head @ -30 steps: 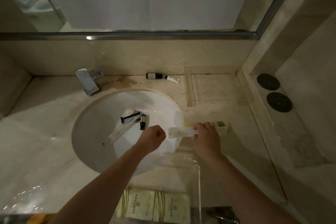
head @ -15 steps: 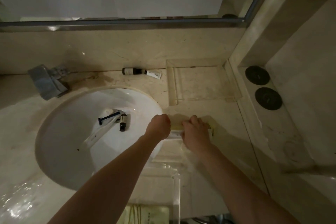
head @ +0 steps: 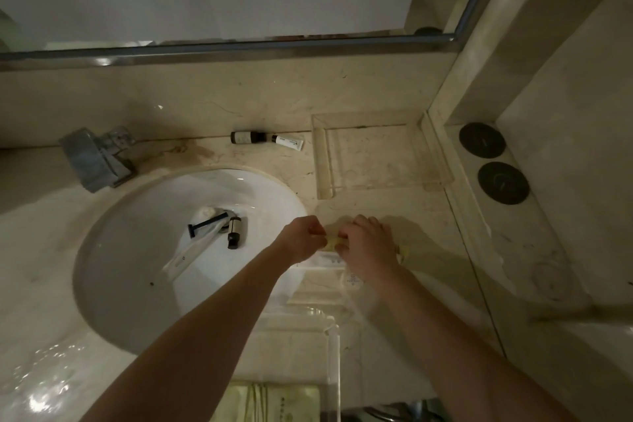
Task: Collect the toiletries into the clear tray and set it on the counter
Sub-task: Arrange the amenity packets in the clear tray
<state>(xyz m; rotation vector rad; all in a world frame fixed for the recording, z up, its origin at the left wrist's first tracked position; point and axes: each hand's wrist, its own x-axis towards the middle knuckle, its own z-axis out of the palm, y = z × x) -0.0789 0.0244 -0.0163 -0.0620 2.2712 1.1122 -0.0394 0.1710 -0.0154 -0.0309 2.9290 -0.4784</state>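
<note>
Just beside the right rim of the round white sink (head: 137, 233), we are holding a flat pale yellow packet (head: 330, 240) over the beige stone counter (head: 394, 216). Our left hand (head: 301, 240) is pinching its left end with curled fingers. Our right hand (head: 368, 243) is curling over its right part, and a yellow bit is sticking out past that hand. The packet is lying long ways from left to right, between both hands. The clear plastic tray (head: 334, 346) is sitting nearer to us than the sink, right under our arms. We are thinking the packet must come back toward us to drop in. The right hand is nearer the tray's tall corner.
</note>
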